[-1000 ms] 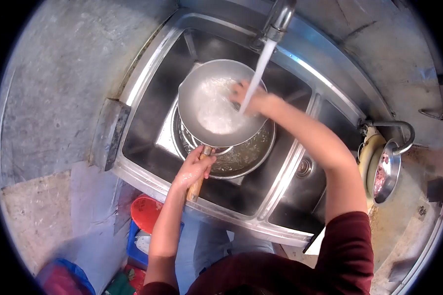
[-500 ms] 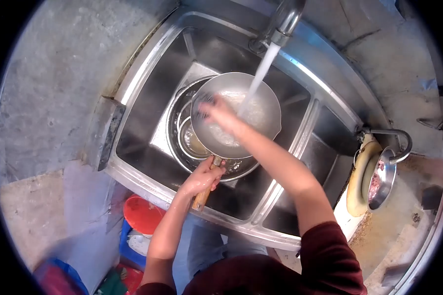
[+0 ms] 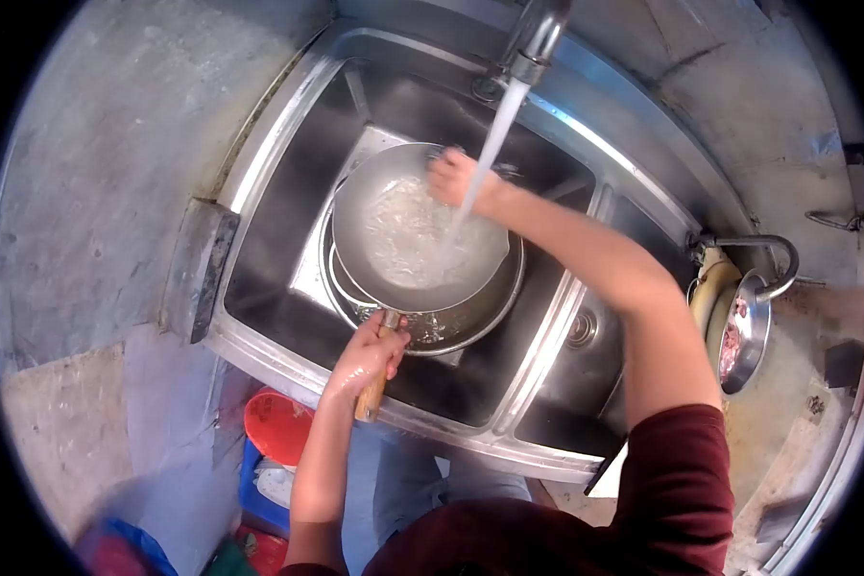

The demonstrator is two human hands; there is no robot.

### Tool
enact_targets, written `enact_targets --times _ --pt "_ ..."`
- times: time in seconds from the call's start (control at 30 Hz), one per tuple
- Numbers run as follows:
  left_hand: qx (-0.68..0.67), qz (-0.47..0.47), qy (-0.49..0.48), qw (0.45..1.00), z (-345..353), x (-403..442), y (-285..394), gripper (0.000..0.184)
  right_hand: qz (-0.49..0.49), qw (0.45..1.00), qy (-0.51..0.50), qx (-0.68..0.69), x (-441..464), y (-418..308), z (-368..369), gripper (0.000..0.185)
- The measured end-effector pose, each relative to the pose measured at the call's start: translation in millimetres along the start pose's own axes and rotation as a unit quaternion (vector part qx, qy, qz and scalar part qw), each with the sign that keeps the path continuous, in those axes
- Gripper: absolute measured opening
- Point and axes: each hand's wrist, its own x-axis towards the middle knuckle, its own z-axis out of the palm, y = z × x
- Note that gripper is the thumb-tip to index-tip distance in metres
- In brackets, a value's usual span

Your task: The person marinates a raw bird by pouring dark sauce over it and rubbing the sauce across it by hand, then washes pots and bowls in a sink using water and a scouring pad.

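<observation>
A grey metal saucepan with a wooden handle is held over the sink, water pooled inside it. My left hand is wrapped round the handle near the pan. At the pan's far rim is my right hand, fingers curled together; a small dark patch shows at the fingertips, too unclear to name. Water pours from the faucet past my right wrist into the saucepan. Beneath the pan stands a wide metal basin, mostly covered by it, with water inside.
The steel sink has a second, smaller basin to the right. Beyond it, a metal bowl with pinkish pieces stands by the sink's right edge. On the lower left are a red bowl and a blue container.
My right hand has moved from the pan's left inner side to its far rim. The saucepan has shifted left, and my left hand still grips its handle.
</observation>
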Motion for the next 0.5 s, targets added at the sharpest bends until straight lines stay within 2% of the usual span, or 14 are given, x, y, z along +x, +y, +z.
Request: enact_targets --times 0.03,0.07,0.1,0.17,0.2,0.23,0.3,0.33,0.37,0.4,0.43,0.47,0.5 --pt "-0.015 0.011 -0.001 1.0 -5 3 1 0.018 0.043 0.996 -0.073 -0.008 -8 -10 2 0.01" --pt "-0.022 0.017 0.001 1.0 -6 2 6 0.019 0.138 0.975 -0.136 0.108 -14 -36 -19 0.017" --pt "-0.009 0.042 0.011 0.999 -6 7 5 0.018 0.229 0.927 -0.198 0.221 -22 -65 -43 0.025" --pt "0.017 0.089 0.033 0.995 -1 18 2 0.018 0.266 0.813 -0.272 0.441 -16 -86 -76 0.052" --pt "0.041 0.085 0.047 0.994 2 19 5 0.02 0.317 0.714 -0.116 0.613 -9 -107 -63 0.054" --pt "0.109 0.137 0.092 0.98 4 24 2 0.021 0.34 0.542 -0.004 0.768 12 -112 -65 0.058" --pt "0.247 0.231 0.187 0.922 6 33 -10 0.025 0.473 0.448 0.057 0.757 35 -101 -82 0.065" --pt "0.318 0.262 0.23 0.882 7 33 -5 0.029 0.464 0.396 0.089 0.787 36 -95 -84 0.069" --pt "0.359 0.216 0.269 0.867 12 30 0 0.028 0.455 0.345 0.122 0.812 29 -86 -87 0.073" --pt "0.379 0.235 0.304 0.842 13 32 -2 0.027 0.482 0.332 0.108 0.804 18 -77 -92 0.073" --pt "0.395 0.257 0.337 0.815 13 35 -3 0.026 0.472 0.265 0.166 0.825 4 -73 -96 0.067" --pt "0.299 0.227 0.307 0.874 14 38 -1 0.026 0.53 0.236 0.156 0.799 -10 -66 -101 0.057" --pt "0.199 0.193 0.271 0.922 15 40 2 0.026 0.533 0.246 0.166 0.793 -19 -55 -136 0.047"
